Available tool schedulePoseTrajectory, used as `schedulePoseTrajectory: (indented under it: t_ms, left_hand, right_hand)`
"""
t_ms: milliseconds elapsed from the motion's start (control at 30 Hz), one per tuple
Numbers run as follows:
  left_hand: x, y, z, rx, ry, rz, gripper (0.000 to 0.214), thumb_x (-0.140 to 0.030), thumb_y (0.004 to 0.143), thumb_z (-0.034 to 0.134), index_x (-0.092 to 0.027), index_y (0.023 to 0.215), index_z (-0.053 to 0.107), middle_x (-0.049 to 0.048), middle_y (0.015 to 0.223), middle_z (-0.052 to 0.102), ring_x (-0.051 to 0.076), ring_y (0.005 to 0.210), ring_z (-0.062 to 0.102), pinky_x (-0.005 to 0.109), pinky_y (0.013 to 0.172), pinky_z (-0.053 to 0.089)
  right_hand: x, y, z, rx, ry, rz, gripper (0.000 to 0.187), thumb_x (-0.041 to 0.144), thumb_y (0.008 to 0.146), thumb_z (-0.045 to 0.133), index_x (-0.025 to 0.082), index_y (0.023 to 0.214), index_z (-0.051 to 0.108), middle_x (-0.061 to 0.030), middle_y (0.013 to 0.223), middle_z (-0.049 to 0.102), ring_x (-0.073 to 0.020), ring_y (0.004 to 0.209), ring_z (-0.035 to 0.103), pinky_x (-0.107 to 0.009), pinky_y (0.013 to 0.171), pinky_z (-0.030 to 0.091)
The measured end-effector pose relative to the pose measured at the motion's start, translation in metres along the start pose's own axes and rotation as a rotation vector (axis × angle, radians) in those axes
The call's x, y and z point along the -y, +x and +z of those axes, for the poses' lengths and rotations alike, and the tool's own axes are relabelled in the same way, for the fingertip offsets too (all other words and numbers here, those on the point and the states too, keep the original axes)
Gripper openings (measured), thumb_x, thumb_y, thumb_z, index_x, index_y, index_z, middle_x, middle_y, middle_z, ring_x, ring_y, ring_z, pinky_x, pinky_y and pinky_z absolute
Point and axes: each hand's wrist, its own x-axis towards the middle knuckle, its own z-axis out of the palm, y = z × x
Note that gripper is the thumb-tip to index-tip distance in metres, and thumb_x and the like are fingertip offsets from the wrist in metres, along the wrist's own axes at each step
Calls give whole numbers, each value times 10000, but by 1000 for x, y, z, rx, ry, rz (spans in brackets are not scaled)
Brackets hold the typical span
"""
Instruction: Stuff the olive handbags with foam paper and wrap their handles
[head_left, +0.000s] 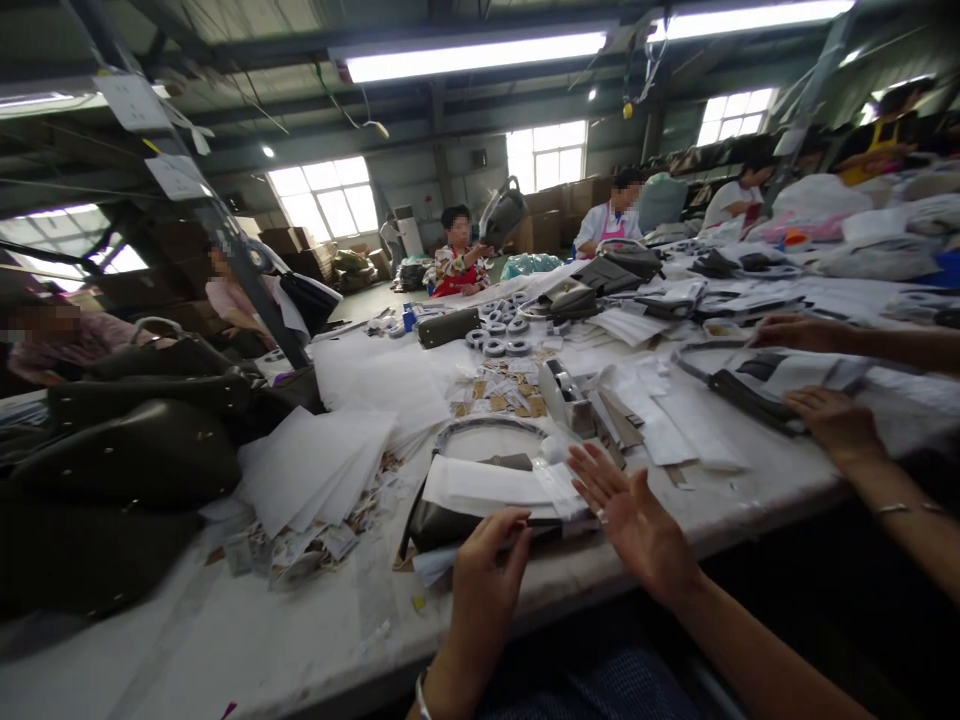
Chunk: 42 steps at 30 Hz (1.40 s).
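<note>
Head | 1 nearest bag (445, 524) | 1 tape dispenser (564, 398) | left hand (489, 568): grip, cannot tell | right hand (636, 518): grip wide

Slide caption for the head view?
Left hand at the near edge of a dark handbag topped with a white sheet; right hand open beside it.

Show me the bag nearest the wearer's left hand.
The dark bag under white sheeting, beside the left hand; all others, the co-worker's bag and piled bags included, lie farther off.
</note>
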Motion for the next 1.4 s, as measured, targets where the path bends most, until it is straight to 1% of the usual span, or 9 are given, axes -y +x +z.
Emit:
schedulePoseTrajectory:
  t_ms: [100,200,400,533,700,933,1067,1233,1400]
  left_hand:
    - [-21,-7,5,-6,-189,-109,132,-273,929,607,-229,1003,707,41,1005,723,189,919,687,293,827,560]
    - [-36,-12,18,31,-306,-187,173,-278,879,681,-243,1046,705,29,1010,708,171,883,677,263,771,553]
    - [-43,-19,34,72,-299,-236,111,-229,836,713,-240,945,730,16,960,692,150,816,646,233,685,513]
    - [-41,-26,29,31,-330,-276,132,-321,887,662,-202,861,715,24,848,694,165,821,649,247,711,502]
    - [-28,-50,-5,-73,-458,-491,312,-465,884,644,-161,915,704,35,791,699,173,698,676,290,699,551]
    - [30,-125,-106,-440,-93,-696,362,-504,738,768,-160,851,766,62,858,738,247,907,653,333,867,503]
    - [46,-170,-148,-642,-39,-814,399,-526,665,810,-146,766,742,45,764,700,212,813,622,303,794,498]
    - [48,-197,-152,-782,-171,-917,510,-612,650,791,-148,843,707,24,787,646,143,736,598,245,677,500]
    - [35,-180,-133,-723,-338,-911,503,-607,689,779,-152,887,696,31,838,642,113,740,592,224,692,497]
  right_hand:
    - [13,-12,27,-24,350,69,662,722,949,243,326,1368,569,-22,1524,456,-245,1445,344,-489,1223,220]
    - [18,-25,43,-15,475,109,676,735,940,254,321,1366,575,-18,1532,444,-247,1452,328,-483,1229,203]
    - [14,-45,57,73,404,70,649,685,972,242,306,1407,539,-21,1543,427,-246,1469,289,-475,1240,128]
    - [10,-51,58,102,305,65,609,658,985,246,328,1409,534,-18,1543,427,-260,1464,299,-511,1221,173]
    - [4,-59,47,-8,-34,38,431,552,976,458,315,1284,646,-41,1459,534,-285,1424,371,-511,1189,271]
    - [-23,-65,12,-4,-425,176,458,551,886,598,280,1249,672,-84,1340,634,-349,1229,585,-514,1101,431]
    - [-28,-62,8,68,-588,173,480,587,860,593,274,1206,705,-93,1199,715,-360,1098,672,-483,981,551]
    - [-32,-58,24,225,-772,143,488,667,766,628,331,1092,761,-60,1008,773,-363,964,724,-420,777,644]
    - [-54,-69,53,410,-811,96,436,643,771,660,322,1041,778,-33,1067,763,-343,1003,715,-480,927,586]
